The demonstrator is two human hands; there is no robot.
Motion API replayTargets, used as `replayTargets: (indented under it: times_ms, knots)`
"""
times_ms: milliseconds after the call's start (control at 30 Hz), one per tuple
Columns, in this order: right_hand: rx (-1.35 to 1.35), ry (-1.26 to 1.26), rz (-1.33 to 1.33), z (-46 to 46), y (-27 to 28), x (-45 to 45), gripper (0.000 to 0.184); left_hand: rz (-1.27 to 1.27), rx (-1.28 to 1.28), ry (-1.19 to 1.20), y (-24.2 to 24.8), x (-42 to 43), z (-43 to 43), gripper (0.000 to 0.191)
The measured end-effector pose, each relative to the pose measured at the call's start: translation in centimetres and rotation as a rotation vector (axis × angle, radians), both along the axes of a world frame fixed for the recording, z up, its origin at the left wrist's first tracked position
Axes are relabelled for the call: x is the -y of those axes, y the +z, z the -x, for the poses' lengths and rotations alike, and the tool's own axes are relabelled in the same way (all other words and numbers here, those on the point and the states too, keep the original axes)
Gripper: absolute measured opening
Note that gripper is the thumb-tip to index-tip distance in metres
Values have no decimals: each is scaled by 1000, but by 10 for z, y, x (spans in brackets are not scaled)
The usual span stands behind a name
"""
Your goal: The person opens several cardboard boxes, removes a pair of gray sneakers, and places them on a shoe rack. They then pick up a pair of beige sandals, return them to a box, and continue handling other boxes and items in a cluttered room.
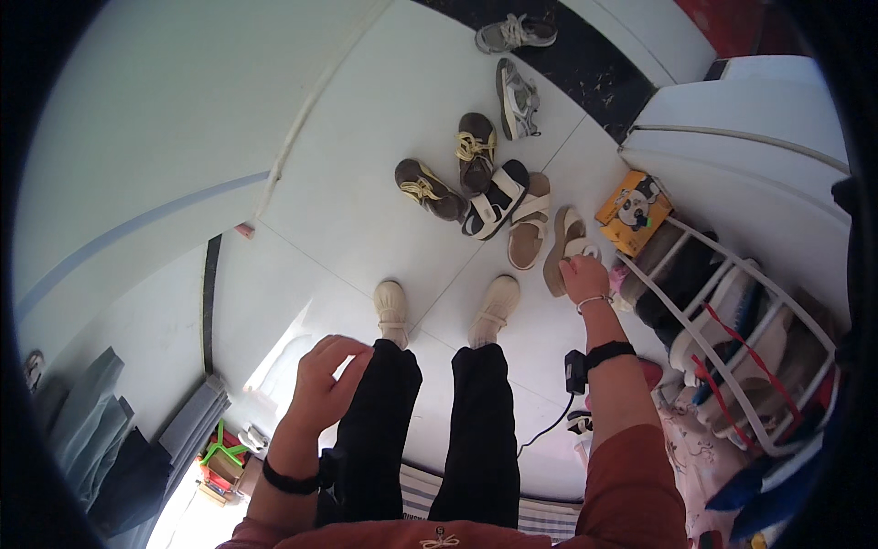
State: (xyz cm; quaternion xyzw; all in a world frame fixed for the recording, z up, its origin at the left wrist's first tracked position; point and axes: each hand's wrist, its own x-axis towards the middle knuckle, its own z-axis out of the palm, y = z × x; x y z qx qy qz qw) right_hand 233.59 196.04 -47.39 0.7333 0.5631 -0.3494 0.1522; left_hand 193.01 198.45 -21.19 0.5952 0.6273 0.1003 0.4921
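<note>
My right hand [585, 278] is closed on a beige thick-soled sandal [554, 264], which is tipped on its side; my fingers hide part of its strap. My left hand [329, 381] hangs over my left knee with nothing in it, thumb and fingers apart and loosely curled. Left of the held sandal lies another beige sandal [528, 243] with crossed straps. A black-and-white strap sandal [495, 200] partly overlaps it. Close by are two brown shoes with yellow laces, one upright [476, 154] and one slanted [431, 191]. Two grey sneakers [519, 103] [516, 33] lie farther off.
A white metal shoe rack [744, 267] full of shoes stands at the right, with a yellow box [632, 211] at its far end. My beige shoes [391, 302] are on the tiled floor. Behind me is a striped mat [418, 491]. Grey curtains [195, 412] hang at the left.
</note>
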Motion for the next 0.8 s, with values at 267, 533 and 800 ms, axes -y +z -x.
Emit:
replayTargets:
  times_ms: [267,533,800]
  knots:
    - [298,81,223,33,22,51,29,-80,-39,35,26,4,26,5]
    - [184,-156,190,58,-62,91,19,75,-109,23,-24,45,50,5]
    - [34,-227,293,93,-101,61,54,140,-85,10,-56,56,46,5]
